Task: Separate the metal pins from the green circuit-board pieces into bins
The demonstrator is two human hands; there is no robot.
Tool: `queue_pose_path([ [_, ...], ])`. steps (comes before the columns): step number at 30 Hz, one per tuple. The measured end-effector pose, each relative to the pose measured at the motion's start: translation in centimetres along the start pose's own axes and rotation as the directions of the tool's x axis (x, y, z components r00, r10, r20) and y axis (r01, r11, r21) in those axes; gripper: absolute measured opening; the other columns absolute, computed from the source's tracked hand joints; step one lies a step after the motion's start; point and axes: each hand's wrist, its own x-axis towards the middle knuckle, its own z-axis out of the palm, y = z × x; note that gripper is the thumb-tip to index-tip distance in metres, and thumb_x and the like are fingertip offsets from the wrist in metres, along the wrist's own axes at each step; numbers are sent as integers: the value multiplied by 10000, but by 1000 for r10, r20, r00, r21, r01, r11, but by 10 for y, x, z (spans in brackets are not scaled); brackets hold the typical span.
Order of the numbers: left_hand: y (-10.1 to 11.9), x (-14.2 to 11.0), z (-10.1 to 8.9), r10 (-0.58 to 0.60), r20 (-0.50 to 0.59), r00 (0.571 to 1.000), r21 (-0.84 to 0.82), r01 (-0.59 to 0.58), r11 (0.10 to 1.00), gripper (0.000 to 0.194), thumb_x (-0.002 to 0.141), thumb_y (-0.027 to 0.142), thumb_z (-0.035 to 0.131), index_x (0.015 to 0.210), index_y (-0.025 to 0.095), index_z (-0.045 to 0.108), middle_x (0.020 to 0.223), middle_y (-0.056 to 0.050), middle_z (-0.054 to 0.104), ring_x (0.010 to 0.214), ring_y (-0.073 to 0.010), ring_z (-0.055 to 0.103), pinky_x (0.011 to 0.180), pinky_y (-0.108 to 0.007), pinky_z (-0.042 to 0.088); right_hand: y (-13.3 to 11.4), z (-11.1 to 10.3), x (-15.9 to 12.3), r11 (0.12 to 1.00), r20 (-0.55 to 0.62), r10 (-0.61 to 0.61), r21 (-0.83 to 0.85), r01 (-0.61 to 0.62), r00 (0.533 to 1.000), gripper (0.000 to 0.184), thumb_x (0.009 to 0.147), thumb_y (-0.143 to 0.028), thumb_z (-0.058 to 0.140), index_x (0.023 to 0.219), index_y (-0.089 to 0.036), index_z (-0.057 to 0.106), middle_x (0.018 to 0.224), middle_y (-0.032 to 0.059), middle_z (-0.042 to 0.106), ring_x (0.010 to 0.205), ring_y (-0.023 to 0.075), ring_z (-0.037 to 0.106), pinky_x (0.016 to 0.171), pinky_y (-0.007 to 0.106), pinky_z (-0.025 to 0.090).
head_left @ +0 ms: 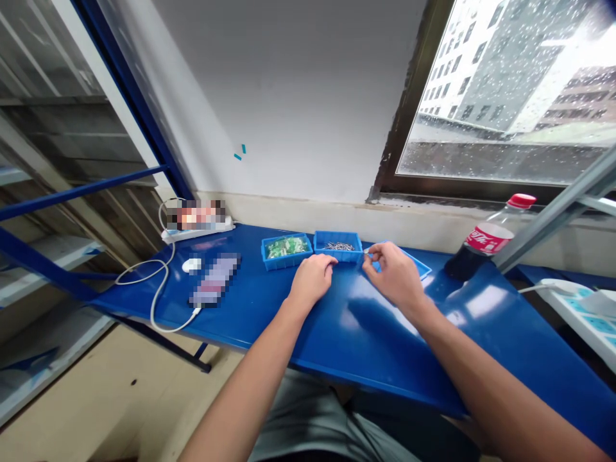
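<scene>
My left hand (312,281) is curled at the front of a blue bin (338,256) that holds several small metal pieces (339,246), perhaps screws. Whether its closed fingers hold anything is hidden. Just right of this bin, my right hand (393,273) pinches a tiny pale thing between thumb and forefinger, too small to name. Behind that hand, a third blue container (421,268) is mostly covered. To the left stands a blue bin (287,262) filled with small green and whitish pieces (289,246).
A cola bottle (491,236) with a red cap stands at the right beside a metal post. On the left lie a blurred phone (215,280) with a white cable (158,314), a white oval object (192,265) and a power strip (199,229). Another power strip (584,314) is far right.
</scene>
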Motion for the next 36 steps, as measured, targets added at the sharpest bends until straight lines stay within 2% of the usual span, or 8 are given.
queue_pose_path([
  [3,-3,1,-8,-62,-110,992,-32,59,998,344,993,95,480,1145,209,766,1204,-75,785,1110,-254,730,1018,-391,567,18,-16,6,978,-65,48,-198,-60,997,159,958,-326,582,1026,-218,678,982,101,742,811,256,667,692,357,466],
  [5,-7,2,-15,-103,-199,975,-95,85,992,315,999,118,486,1121,209,762,1162,-68,791,1079,-247,737,995,-377,573,30,-21,6,952,-31,71,-295,-77,997,184,970,-309,567,1064,-205,686,1015,121,740,855,281,671,684,365,453],
  [9,-13,3,-29,-189,-287,939,-206,132,970,291,1001,146,481,1073,203,757,1074,-53,805,953,-217,755,901,-337,589,32,-19,1,951,46,6,-309,9,999,234,1021,-309,517,1145,-215,692,1017,120,733,991,312,674,720,376,470],
  [15,-14,-2,-39,-125,-166,978,4,128,992,232,954,171,558,980,228,781,999,-45,806,892,-228,742,808,-318,560,3,-1,-14,977,170,-128,-147,154,977,228,1061,-339,504,1109,-244,705,1007,100,742,976,283,686,772,378,504],
  [18,-9,-6,-34,-140,-101,985,194,157,968,163,967,307,634,1001,234,776,1046,-74,783,898,-257,734,759,-325,544,-5,10,-25,980,245,-163,-72,186,956,211,1058,-333,516,1100,-250,706,957,79,734,918,263,690,773,377,518],
  [23,-6,-8,-21,-213,-16,977,364,204,909,262,987,440,644,1045,207,749,1092,-117,729,851,-268,731,747,-333,540,-12,22,-37,972,300,-210,-36,231,931,202,1064,-334,509,1062,-258,696,956,79,729,923,256,693,711,360,509],
  [29,-8,-7,-9,-176,65,982,401,135,906,204,1017,357,590,1047,197,712,1081,-120,704,880,-267,725,737,-322,530,-17,30,-40,961,362,-250,-18,275,898,183,1064,-306,510,1073,-254,684,958,75,728,947,252,694,730,344,514],
  [36,0,-7,0,-10,133,991,287,-29,957,159,993,310,605,1034,230,736,1071,-94,705,910,-249,711,749,-312,541,-7,38,-34,980,326,-194,19,199,925,176,1043,-295,530,1107,-248,688,1023,75,734,953,253,692,770,360,531],
])
